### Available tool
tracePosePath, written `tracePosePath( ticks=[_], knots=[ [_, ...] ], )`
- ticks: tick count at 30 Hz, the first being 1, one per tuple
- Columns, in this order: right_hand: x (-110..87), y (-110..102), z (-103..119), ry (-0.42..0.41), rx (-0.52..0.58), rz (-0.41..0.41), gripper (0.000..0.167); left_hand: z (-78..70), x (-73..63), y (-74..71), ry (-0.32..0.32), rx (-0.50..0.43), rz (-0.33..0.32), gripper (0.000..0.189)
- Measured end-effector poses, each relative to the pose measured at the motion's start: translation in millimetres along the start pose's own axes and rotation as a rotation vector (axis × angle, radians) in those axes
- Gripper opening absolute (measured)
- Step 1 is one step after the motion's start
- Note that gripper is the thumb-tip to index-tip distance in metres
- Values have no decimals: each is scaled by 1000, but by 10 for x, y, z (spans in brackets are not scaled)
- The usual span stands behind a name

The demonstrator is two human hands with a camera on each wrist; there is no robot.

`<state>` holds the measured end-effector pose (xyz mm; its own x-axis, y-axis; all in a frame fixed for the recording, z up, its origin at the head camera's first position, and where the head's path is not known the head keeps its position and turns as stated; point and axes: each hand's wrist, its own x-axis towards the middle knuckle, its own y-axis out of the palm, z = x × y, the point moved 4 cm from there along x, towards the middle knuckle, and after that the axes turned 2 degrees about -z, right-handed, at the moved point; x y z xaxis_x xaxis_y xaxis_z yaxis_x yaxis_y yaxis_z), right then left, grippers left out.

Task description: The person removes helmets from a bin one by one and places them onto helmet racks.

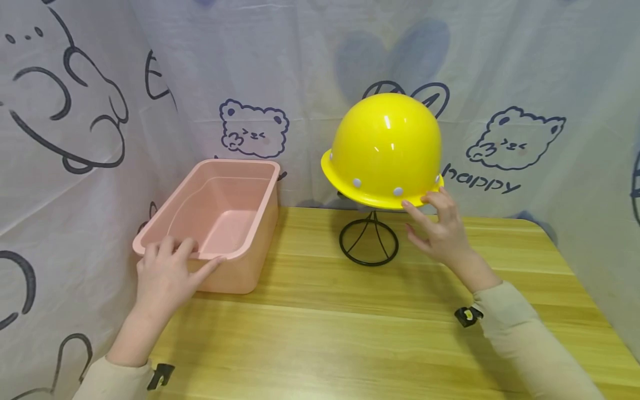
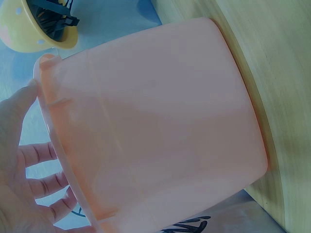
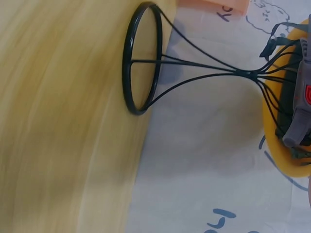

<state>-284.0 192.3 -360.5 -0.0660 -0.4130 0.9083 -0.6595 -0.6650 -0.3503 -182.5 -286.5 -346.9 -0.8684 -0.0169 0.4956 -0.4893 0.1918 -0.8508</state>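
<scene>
My left hand (image 1: 165,275) holds the near rim of a pink plastic bin (image 1: 255,233), fingers bent over the edge and thumb along it. From the left wrist, the bin's outer wall (image 2: 160,121) fills the view. A yellow hard hat (image 1: 387,147) sits on a black wire stand (image 1: 369,264), brim tilted slightly. At the hat's front right, my right hand (image 1: 442,230) touches the brim with its fingertips, while the thumb stays apart below. The right wrist view shows the stand's wires (image 3: 204,65) reaching inside the hat (image 3: 279,150); most of that hand is outside the frame.
Both the bin and stand rest on a wood-grain table (image 1: 320,333). Pale cloth (image 1: 310,66) with bear drawings hangs behind and at the sides. Inside the hat are a grey band (image 3: 299,104) and dark straps.
</scene>
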Motion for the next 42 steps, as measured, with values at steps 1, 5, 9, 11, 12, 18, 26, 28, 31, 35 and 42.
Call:
tracePosePath(
  ticks=[1,5,9,11,12,18,26,28,31,35,42],
  knots=[
    [-10,0,-10,-3,2,-4,37,-1,2,4,-1,0,2,51],
    [-43,-2,-40,-16,14,-13,36,-4,7,13,0,-1,-2,51],
    [-67,-3,-64,-24,22,-14,38,-7,8,9,9,-3,-16,51],
    [-73,-7,-69,-25,21,-14,38,-8,11,6,13,-4,-23,51],
    [-75,-9,-72,-24,21,-14,38,-7,11,4,15,-5,-26,51],
    [-57,-20,-51,-6,9,-9,41,-7,13,-4,15,-4,-23,51],
    [45,-10,33,-22,-13,-1,41,-2,12,9,7,-8,-12,51],
    [92,-4,69,-28,-15,-7,41,-4,12,11,7,-6,-12,51],
    [186,16,149,-38,-24,-22,40,-8,11,7,6,-1,-10,52],
    [284,75,267,-55,-57,-25,40,-5,9,-4,1,0,-3,53],
    [275,135,316,-61,-68,-29,39,-11,12,0,4,1,-7,52]
  ],
)
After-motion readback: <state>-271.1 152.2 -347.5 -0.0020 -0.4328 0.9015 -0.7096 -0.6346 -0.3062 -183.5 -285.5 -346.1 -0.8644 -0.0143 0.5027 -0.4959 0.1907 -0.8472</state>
